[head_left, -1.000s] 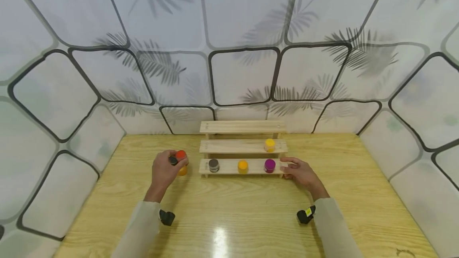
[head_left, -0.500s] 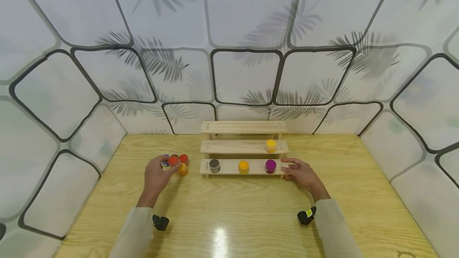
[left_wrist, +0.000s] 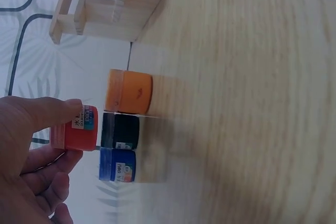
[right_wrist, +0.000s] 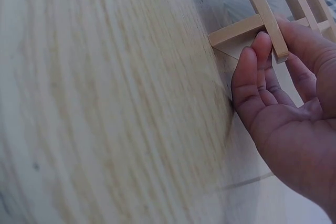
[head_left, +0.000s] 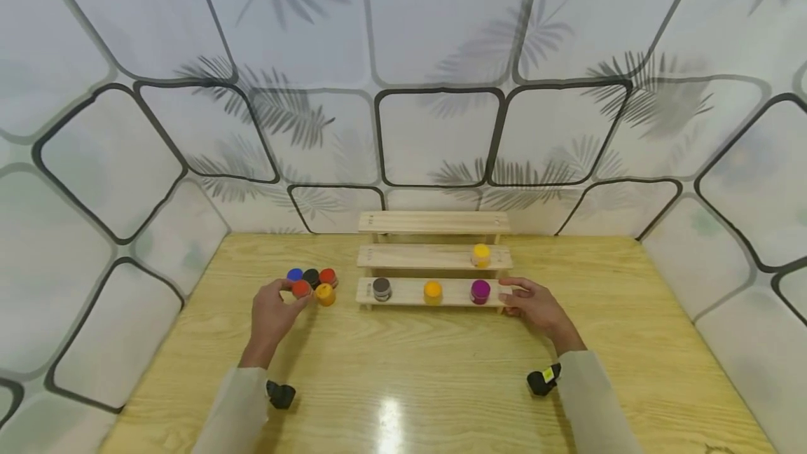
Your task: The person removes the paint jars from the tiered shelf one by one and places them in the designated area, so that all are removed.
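Observation:
My left hand [head_left: 271, 317] pinches a small red paint jar [left_wrist: 81, 135] between thumb and fingers, its label facing the left wrist camera. Just beyond it stand a blue jar [head_left: 295, 274], a black jar [head_left: 311, 277], a second red jar [head_left: 328, 277] and an orange jar [head_left: 325, 294], close together on the table. In the left wrist view the held jar overlaps the edge of the black jar [left_wrist: 121, 130]. My right hand [head_left: 536, 307] grips the right end of the three-step wooden shelf's [head_left: 406, 292] lowest board, thumb on top and fingers beneath.
On the lowest board sit a grey jar [head_left: 381, 289], a yellow-orange jar [head_left: 432, 293] and a purple jar [head_left: 480, 291]. A yellow jar [head_left: 481, 255] stands on the middle board, at its right. Behind the wooden table [head_left: 441, 384] rises a patterned wall covering [head_left: 435, 135].
My left hand has shifted left, off the group of jars, and the blue, black and second red jars now show beyond it. The right hand has stayed on the shelf's end.

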`<state>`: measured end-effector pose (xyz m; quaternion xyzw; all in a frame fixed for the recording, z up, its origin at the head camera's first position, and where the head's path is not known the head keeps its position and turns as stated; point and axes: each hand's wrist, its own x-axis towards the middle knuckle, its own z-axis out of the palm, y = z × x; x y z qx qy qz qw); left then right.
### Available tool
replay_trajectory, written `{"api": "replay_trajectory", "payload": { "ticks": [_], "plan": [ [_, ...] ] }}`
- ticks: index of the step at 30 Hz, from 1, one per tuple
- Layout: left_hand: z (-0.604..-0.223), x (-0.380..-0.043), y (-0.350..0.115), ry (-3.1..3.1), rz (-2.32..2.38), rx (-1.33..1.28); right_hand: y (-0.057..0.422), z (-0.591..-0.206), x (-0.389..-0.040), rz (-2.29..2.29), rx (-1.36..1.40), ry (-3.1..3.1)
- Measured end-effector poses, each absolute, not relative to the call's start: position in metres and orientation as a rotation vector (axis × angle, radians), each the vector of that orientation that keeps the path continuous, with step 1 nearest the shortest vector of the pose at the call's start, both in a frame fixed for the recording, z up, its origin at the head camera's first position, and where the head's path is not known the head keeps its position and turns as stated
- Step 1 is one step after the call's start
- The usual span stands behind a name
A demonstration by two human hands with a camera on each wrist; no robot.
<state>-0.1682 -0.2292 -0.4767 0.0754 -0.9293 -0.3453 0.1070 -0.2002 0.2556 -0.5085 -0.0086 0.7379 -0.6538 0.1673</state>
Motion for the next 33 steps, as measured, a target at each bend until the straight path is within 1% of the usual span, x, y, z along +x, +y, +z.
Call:
{"api": "replay_trajectory", "payload": {
  "ticks": [13, 25, 33],
  "plan": [
    [-0.49, -0.172, -0.233, -2.809, -1.071, 0.343, 0.256, -0.51, -0.199, -1.88, -0.03, 2.087],
    [-0.504, -0.179, -0.236, -2.851, -0.949, 0.25, 0.257, -0.514, -0.201, -1.865, -0.048, 2.108],
    [-0.504, -0.184, -0.233, -2.861, -0.951, 0.249, 0.257, -0.512, -0.201, -1.871, -0.03, 2.101]
  ]
}}
